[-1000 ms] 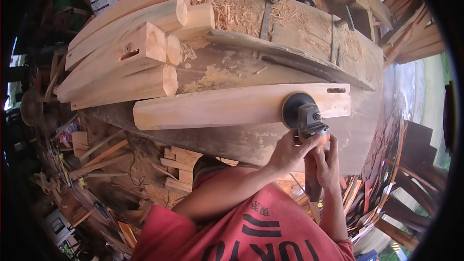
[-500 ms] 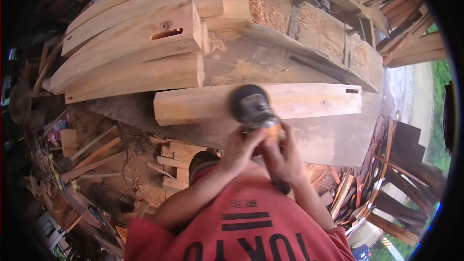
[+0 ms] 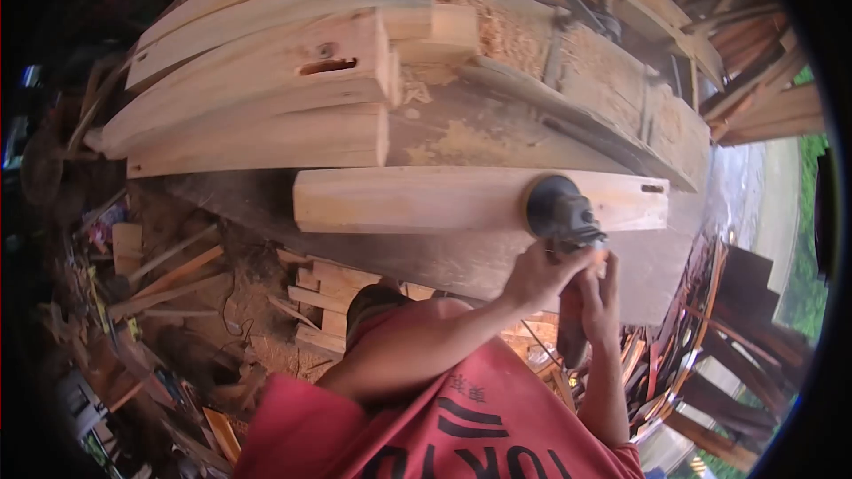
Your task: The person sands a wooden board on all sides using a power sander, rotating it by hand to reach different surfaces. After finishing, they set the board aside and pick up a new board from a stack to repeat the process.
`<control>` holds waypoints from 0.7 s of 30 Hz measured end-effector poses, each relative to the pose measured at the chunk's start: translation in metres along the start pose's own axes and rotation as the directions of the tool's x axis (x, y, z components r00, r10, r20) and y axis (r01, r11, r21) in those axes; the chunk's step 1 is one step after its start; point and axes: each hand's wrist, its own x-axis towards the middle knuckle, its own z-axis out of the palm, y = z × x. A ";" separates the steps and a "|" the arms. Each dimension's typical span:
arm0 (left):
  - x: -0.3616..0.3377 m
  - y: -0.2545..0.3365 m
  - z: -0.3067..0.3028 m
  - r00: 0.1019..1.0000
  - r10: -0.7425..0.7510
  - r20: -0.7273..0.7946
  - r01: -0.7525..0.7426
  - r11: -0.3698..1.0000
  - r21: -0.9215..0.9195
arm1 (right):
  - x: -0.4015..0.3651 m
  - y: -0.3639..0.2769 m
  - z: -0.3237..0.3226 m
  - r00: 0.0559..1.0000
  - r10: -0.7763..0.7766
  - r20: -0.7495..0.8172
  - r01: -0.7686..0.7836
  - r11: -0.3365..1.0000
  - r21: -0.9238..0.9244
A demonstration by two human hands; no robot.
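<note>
An angle grinder [image 3: 572, 217] with a round dark disc [image 3: 543, 204] rests against the upper face of a pale wooden beam [image 3: 417, 200], right of its middle. My left hand [image 3: 546, 277] is wrapped around the front of the grinder, close behind its head. Further back, my right hand [image 3: 601, 297] grips the orange and dark body, whose rear end hangs down past my fingers. Near its right end the beam has a short dark slot. Part of the beam is hidden under the disc.
More thick beams [image 3: 257, 137] lie stacked at the back left, one with a long slot. Wood shavings [image 3: 510, 35] cover boards behind. The beam lies on a grey worktop [image 3: 461, 262]. Offcuts [image 3: 324, 310] lie below its front edge, with scrap wood at both sides.
Both my hands and the grinder have moved right along the beam, from near its middle toward the slotted end. My view has shifted slightly; the beam seems to stay in place.
</note>
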 end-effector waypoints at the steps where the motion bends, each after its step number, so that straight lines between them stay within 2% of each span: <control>1: 0.001 -0.003 0.000 1.000 -0.021 -0.014 0.022 1.000 0.012 | -0.002 0.005 -0.002 0.999 -0.038 -0.002 0.038 0.997 -0.062; 5: -0.027 0.006 -0.034 0.996 -0.045 -0.075 0.044 0.999 -0.023 | -0.013 -0.027 0.046 0.994 -0.106 0.027 0.110 0.964 -0.244; 6: -0.035 0.006 -0.049 0.994 -0.046 -0.096 0.038 0.996 -0.086 | -0.013 -0.023 0.061 0.985 -0.157 0.072 0.171 0.945 -0.277; 8: -0.053 0.004 -0.083 0.990 -0.055 -0.133 0.025 0.977 -0.213 | -0.019 -0.053 0.104 0.988 -0.091 0.126 0.114 0.975 -0.190; 10: -0.075 0.017 -0.116 0.970 -0.071 -0.233 -0.007 0.949 -0.316 | -0.024 -0.073 0.143 0.981 -0.063 0.186 0.113 0.955 -0.276; 11: -0.087 0.022 -0.137 0.966 -0.064 -0.250 -0.005 0.965 -0.263 | -0.023 -0.062 0.161 0.962 -0.169 0.213 0.229 0.926 -0.301; 12: -0.097 0.027 -0.158 0.962 -0.055 -0.267 -0.003 0.978 -0.209 | -0.025 -0.075 0.181 0.954 -0.152 0.259 0.243 0.897 -0.369; 14: -0.117 0.035 -0.187 0.928 -0.118 -0.353 -0.029 0.923 -0.384 | -0.025 -0.087 0.219 0.929 -0.113 0.351 0.239 0.910 -0.338; 15: -0.125 0.036 -0.201 0.919 -0.110 -0.378 -0.068 0.901 -0.428 | -0.027 -0.089 0.238 0.916 -0.143 0.376 0.295 0.874 -0.386; 16: -0.131 0.026 -0.224 0.911 -0.056 -0.408 -0.075 0.952 -0.297 | -0.028 -0.091 0.256 0.901 -0.172 0.398 0.349 0.832 -0.431; 17: -0.140 0.035 -0.236 0.907 -0.063 -0.415 -0.087 0.939 -0.333 | -0.030 -0.099 0.271 0.893 -0.155 0.423 0.358 0.814 -0.457; 18: -0.148 0.048 -0.244 0.906 -0.073 -0.418 -0.097 0.924 -0.371 | -0.032 -0.114 0.285 0.900 -0.067 0.430 0.299 0.813 -0.499; 19: -0.153 0.060 -0.250 0.919 -0.075 -0.387 -0.100 0.905 -0.414 | -0.033 -0.115 0.294 0.901 -0.070 0.428 0.306 0.803 -0.512; 21: -0.149 0.048 -0.257 0.919 -0.084 -0.386 -0.049 0.946 -0.322 | -0.034 -0.109 0.299 0.908 -0.105 0.405 0.324 0.789 -0.522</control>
